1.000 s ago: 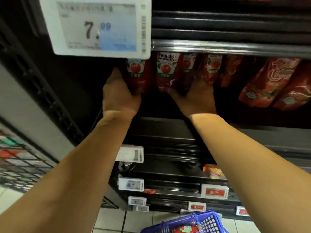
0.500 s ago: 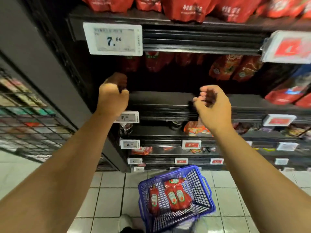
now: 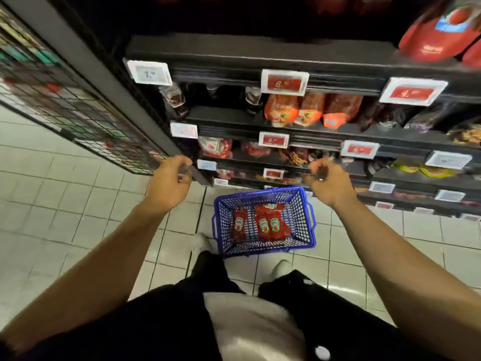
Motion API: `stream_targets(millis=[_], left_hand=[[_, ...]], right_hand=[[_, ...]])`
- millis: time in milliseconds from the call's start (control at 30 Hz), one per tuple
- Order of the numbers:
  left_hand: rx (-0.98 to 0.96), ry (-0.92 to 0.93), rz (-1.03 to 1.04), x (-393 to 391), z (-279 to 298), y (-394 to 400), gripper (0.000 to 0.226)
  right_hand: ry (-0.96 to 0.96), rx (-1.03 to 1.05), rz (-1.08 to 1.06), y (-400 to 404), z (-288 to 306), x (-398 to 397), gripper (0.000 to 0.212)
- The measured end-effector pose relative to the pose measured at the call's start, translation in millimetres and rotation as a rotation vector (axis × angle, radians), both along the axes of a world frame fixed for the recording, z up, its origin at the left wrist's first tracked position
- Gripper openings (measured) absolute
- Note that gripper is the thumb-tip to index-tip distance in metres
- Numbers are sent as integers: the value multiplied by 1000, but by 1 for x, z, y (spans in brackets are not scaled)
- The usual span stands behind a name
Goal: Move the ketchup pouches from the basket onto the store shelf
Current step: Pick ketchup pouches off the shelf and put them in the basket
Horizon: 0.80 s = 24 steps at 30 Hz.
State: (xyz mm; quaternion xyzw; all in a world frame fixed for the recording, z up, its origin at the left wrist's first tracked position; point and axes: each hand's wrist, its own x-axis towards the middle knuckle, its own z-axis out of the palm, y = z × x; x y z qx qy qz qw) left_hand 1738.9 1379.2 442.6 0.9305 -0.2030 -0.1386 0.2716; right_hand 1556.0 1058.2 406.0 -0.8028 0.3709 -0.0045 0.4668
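A blue plastic basket (image 3: pixel 264 221) sits on the pale tiled floor (image 3: pixel 65 204) just in front of the person's white shoes (image 3: pixel 201 242), close to the foot of the dark store shelf (image 3: pixel 260 56). Inside it lie the red ketchup pouches (image 3: pixel 261 225): one lies alone towards the left side of the basket, and a small overlapping group lies in the middle, with another pouch partly hidden behind them. The exact count is hard to make out, perhaps four.

Both arms reach forward above the basket, and neither hand touches anything. The left hand (image 3: pixel 170 182) hangs over the floor to the left of the basket, near the bottom corner of the shelf, with its fingers loosely curled and nothing in them. The right hand (image 3: pixel 328 183) is over the basket's right rim, in front of the lower shelf edges, its fingers likewise loosely bent and empty.

The shelf rises in several dark tiers, each with price tags (image 3: pixel 285 82) clipped along its front edge, some white and some red. On the tier under the top tags stand orange and red packets (image 3: pixel 282 109), with dark bottles (image 3: pixel 177 99) to their left. Further red packets lie on the tier below. At the top right, large red pouches (image 3: pixel 440 32) show, blurred. To the left of the shelf, a black wire grid panel (image 3: pixel 65 105) holds assorted small goods.
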Motion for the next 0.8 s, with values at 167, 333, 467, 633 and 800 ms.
stream_targets(millis=[167,333,467,633,800], left_hand=[[549,641,-145,-92,-55,-12,37],[471,781,-109,-151,-131,-25,27],[409,868,5,-162,-223,-32,21],[407,883,76,-148,-369,-33,10],[447,737,-20,-116,-509,-34,11]], right_hand=[[492,188,181,-12,-74,-61,12],[686,204,320,10,-139,-98,11],[710,233,282,29,-218,-109,18],[821,249,405,45,-346,-91,24],[751,151,384,54,-474,-48,24]])
